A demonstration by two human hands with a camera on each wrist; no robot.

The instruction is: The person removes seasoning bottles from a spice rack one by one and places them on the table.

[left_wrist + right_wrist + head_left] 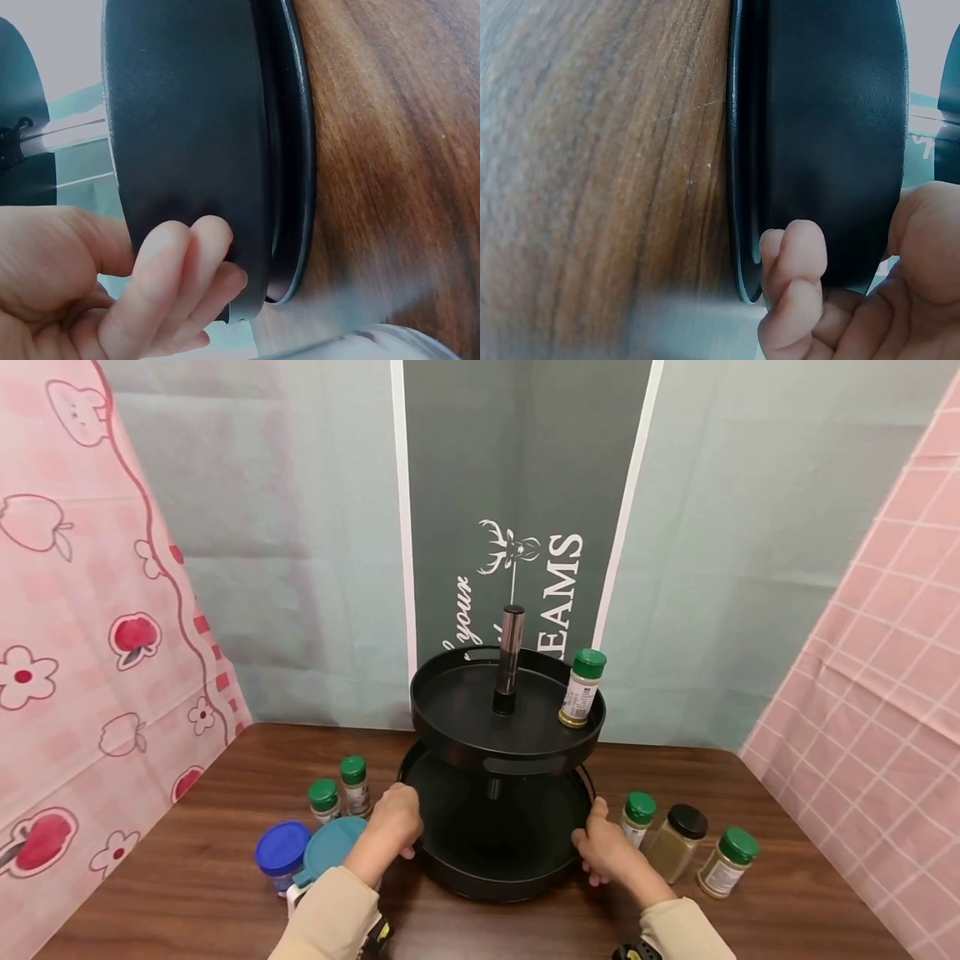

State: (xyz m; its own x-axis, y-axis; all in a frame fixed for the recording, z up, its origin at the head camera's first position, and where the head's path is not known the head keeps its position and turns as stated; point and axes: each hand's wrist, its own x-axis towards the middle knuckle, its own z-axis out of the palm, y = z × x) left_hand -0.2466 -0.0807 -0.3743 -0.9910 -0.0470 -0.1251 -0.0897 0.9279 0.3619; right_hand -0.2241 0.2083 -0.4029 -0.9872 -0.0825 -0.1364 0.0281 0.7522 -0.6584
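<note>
A black two-tier round tray stands on the wooden table, with a shiny post rising through its middle. My left hand grips the lower tier's rim on the left, thumb over the edge and fingertips against the outer wall. On the opposite side my right hand holds the same tier; its fingers curl against the wall near the base. A green-capped spice jar stands at the right of the upper tier. The lower tier's floor is bare where it shows.
Left of the tray stand two green-capped jars, a blue-lidded container and a teal-lidded one partly behind my forearm. On the right are two green-capped jars and a black-capped jar. Cloth backdrops border the table.
</note>
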